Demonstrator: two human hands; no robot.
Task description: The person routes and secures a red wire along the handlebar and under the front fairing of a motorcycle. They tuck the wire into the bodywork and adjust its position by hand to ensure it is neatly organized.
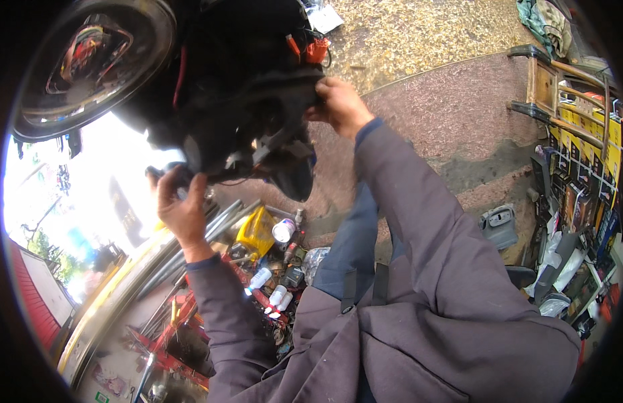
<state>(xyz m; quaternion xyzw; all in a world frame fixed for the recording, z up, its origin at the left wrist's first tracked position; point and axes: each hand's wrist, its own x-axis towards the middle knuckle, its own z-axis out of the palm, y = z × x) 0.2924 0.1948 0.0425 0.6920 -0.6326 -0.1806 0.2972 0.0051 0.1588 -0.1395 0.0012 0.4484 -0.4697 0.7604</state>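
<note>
A large black body, looking like part of a motorcycle or scooter, fills the upper left. It carries a big round black rim with coloured wires showing inside it. My right hand pinches the right edge of the black body, fingertips partly hidden behind it. Lower left of that, my left hand curls its thumb and fingers around a dark rounded part at the body's underside. Whether that part is fixed to the body I cannot tell. An orange-red connector with wires sticks out at the top.
Below my left hand lie a yellow container, white bottles, a white can and metal tubes. A wooden chair stands at the right, near a rack of boxed goods. A grey plastic case rests on the floor.
</note>
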